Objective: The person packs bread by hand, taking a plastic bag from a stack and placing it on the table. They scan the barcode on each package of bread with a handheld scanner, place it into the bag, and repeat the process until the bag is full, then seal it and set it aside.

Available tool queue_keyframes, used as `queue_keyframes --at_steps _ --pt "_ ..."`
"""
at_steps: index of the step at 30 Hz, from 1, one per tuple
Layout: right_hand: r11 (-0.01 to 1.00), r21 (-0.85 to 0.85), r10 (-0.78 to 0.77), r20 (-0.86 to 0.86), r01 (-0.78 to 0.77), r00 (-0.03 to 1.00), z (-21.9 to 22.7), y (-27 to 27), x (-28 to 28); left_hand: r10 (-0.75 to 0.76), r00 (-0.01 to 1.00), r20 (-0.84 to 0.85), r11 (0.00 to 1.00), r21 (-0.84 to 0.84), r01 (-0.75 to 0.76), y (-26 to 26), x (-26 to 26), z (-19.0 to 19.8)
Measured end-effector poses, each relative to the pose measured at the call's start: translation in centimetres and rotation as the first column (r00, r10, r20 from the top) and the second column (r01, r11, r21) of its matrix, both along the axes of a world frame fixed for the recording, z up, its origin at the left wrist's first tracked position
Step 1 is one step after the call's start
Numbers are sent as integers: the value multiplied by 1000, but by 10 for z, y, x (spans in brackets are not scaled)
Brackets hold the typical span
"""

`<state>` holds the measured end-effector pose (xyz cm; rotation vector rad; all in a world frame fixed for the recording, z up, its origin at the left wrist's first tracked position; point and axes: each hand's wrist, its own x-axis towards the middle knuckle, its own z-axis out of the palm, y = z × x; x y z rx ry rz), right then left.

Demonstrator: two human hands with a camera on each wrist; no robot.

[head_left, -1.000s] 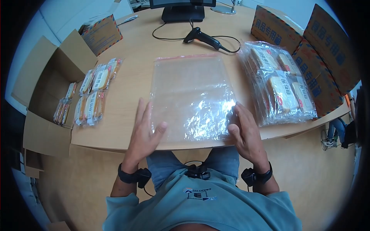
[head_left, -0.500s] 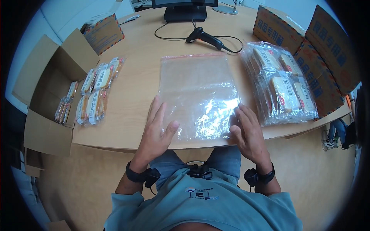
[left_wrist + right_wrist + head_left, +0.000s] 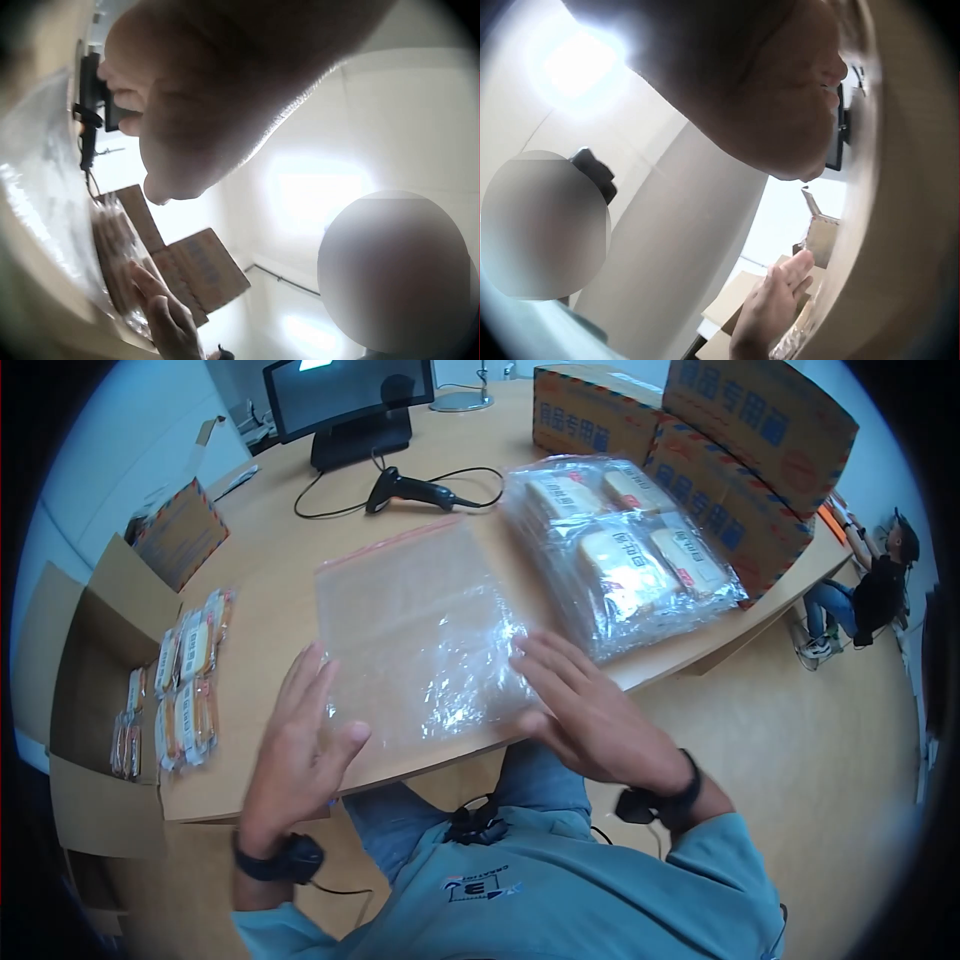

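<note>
A flat, clear plastic bag (image 3: 400, 610) with a pinkish strip along its far edge lies on the table in the head view. My left hand (image 3: 300, 755) is at its near left side, fingers straight and thumb held apart. At the opposite side, my right hand (image 3: 590, 710) reaches in with extended fingers, its fingertips overlapping the bag's right edge. Neither hand grips anything. To the right sits a large clear pack of wrapped bread (image 3: 630, 565). Smaller wrapped breads (image 3: 190, 675) lie in rows on the left.
An opened carton (image 3: 110, 625) with more wrapped pieces inside stands at the left edge. Printed cartons (image 3: 720, 510) are stacked behind the bread pack. A black barcode scanner (image 3: 405, 492) and its cable lie before a monitor (image 3: 350, 405). Another person (image 3: 865, 585) is at far right.
The head view has swung round, so the table and its contents appear shifted left and tilted. Both hands stay beside the bag, fingers extended; the right now angles inward more.
</note>
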<state>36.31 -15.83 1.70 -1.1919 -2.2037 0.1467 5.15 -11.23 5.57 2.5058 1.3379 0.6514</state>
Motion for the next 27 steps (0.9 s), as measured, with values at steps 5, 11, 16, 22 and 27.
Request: queue_keyframes --at_steps 5,11,16,22,27 --pt "968 226 -75 -139 105 987 96 22 79 -320 935 154 827 -435 355 27 62 73" --pt "785 -168 -510 371 596 776 119 175 192 -100 918 384 490 -784 382 72 168 37" --pt "695 -251 -588 339 673 734 94 196 193 14 928 371 375 -863 339 81 215 12" --pt "729 -97 -630 291 677 720 77 237 230 37 921 388 401 -850 342 81 221 4" --pt "884 -383 -371 -223 269 902 94 227 240 -83 911 404 559 -737 378 91 210 -4"
